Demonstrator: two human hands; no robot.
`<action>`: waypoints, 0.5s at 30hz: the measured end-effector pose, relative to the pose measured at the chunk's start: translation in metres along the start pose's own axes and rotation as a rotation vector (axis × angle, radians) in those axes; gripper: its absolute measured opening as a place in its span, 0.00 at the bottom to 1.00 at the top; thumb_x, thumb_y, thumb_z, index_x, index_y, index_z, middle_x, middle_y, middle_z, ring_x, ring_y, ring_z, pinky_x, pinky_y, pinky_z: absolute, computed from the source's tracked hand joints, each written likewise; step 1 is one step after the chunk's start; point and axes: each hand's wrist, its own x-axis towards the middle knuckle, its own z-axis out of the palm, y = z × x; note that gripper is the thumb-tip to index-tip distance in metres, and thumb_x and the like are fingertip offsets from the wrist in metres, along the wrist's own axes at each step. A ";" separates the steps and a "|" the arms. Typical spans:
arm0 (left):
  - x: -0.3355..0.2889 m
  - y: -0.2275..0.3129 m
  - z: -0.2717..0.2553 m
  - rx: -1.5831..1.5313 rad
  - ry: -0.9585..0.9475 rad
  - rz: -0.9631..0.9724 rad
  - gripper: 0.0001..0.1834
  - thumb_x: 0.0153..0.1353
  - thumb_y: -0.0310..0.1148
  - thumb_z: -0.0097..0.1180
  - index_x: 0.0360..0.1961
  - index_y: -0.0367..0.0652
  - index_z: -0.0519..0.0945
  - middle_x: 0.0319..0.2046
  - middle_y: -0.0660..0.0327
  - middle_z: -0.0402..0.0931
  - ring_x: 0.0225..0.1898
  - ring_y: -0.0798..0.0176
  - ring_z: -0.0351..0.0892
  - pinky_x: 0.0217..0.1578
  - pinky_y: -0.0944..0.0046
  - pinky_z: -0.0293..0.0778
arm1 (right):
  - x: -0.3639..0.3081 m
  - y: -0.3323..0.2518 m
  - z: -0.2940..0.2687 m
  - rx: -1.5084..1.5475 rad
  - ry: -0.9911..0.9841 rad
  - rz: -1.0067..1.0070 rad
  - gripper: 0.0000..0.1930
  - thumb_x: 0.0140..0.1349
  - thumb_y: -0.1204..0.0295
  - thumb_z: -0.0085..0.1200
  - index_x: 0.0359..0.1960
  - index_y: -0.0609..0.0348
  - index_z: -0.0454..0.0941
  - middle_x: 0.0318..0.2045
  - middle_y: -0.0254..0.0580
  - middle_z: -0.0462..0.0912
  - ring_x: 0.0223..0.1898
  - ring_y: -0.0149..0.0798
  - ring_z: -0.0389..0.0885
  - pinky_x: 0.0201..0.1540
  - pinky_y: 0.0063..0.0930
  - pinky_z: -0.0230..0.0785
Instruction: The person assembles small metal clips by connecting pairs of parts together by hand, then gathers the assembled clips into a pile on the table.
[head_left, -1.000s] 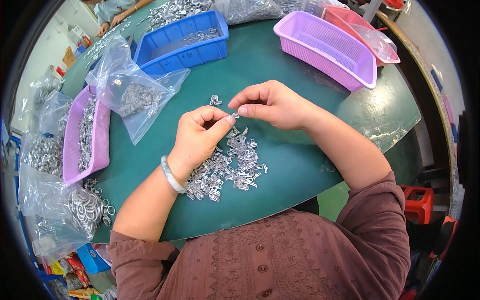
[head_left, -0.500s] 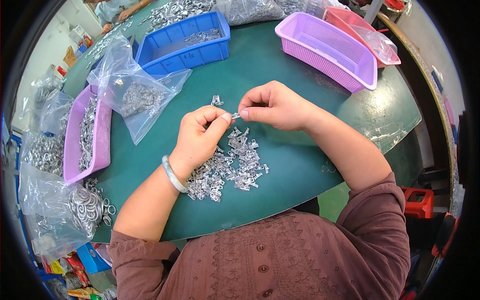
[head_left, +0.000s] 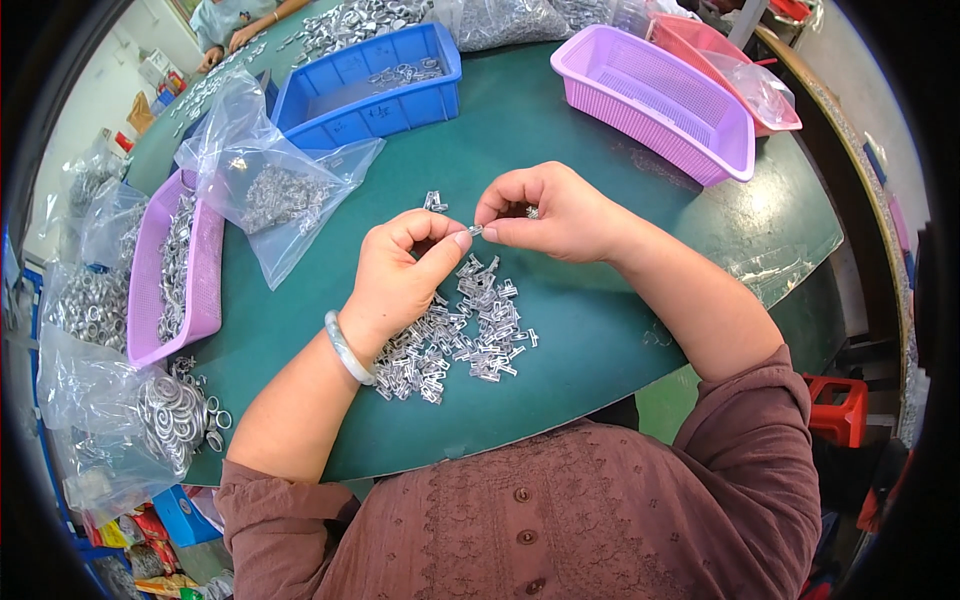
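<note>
A small silvery metal clip [head_left: 475, 231] is pinched between my two hands above the table. My left hand [head_left: 396, 268], with a pale bangle [head_left: 346, 348] at its wrist, grips one end by thumb and forefinger. On the other side, the thumb and curled fingers of my right hand [head_left: 556, 215] close on the clip. More metal shows inside the curl of the right fingers [head_left: 532, 212]. Below my hands lies a loose pile of similar clips [head_left: 490, 325], partly covered by the left hand. A few more clips [head_left: 433, 202] sit just beyond it.
On the green table [head_left: 600, 330] stand a blue bin [head_left: 380, 122], a purple basket [head_left: 660, 135] and a pink basket [head_left: 680, 45]. At left are a purple basket of metal parts [head_left: 212, 275] and plastic bags [head_left: 290, 235]. Another person's hand [head_left: 240, 37] is at the far left.
My fingertips have drawn slightly closer together around the clip. Metal has come into sight within my right fingers. The far person's hands have shifted a little left.
</note>
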 end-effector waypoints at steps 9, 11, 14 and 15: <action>0.000 -0.001 0.000 -0.030 -0.003 0.008 0.03 0.56 0.24 0.59 0.31 0.37 0.79 0.26 0.71 0.75 0.28 0.79 0.68 0.29 0.78 0.64 | 0.000 -0.003 -0.003 -0.011 -0.040 0.009 0.06 0.55 0.76 0.57 0.34 0.62 0.78 0.29 0.32 0.80 0.33 0.24 0.74 0.37 0.21 0.68; 0.000 0.000 0.000 -0.021 -0.003 0.016 0.03 0.57 0.24 0.59 0.31 0.37 0.79 0.26 0.71 0.75 0.28 0.80 0.68 0.29 0.78 0.65 | 0.000 -0.004 -0.007 -0.043 -0.030 -0.017 0.06 0.55 0.76 0.57 0.34 0.62 0.78 0.29 0.32 0.80 0.33 0.24 0.74 0.37 0.21 0.68; -0.001 0.002 0.001 -0.006 0.007 0.001 0.03 0.55 0.24 0.60 0.30 0.36 0.79 0.26 0.70 0.75 0.28 0.78 0.69 0.29 0.76 0.65 | 0.001 -0.004 -0.021 -0.196 0.057 -0.059 0.06 0.55 0.77 0.56 0.35 0.64 0.78 0.29 0.33 0.80 0.33 0.25 0.75 0.37 0.23 0.69; 0.000 0.004 0.000 0.121 -0.050 0.072 0.03 0.54 0.25 0.60 0.29 0.37 0.80 0.26 0.68 0.75 0.29 0.75 0.70 0.31 0.74 0.66 | 0.001 -0.003 -0.026 -0.266 0.100 -0.053 0.06 0.56 0.77 0.55 0.35 0.65 0.77 0.28 0.34 0.79 0.33 0.25 0.75 0.36 0.23 0.69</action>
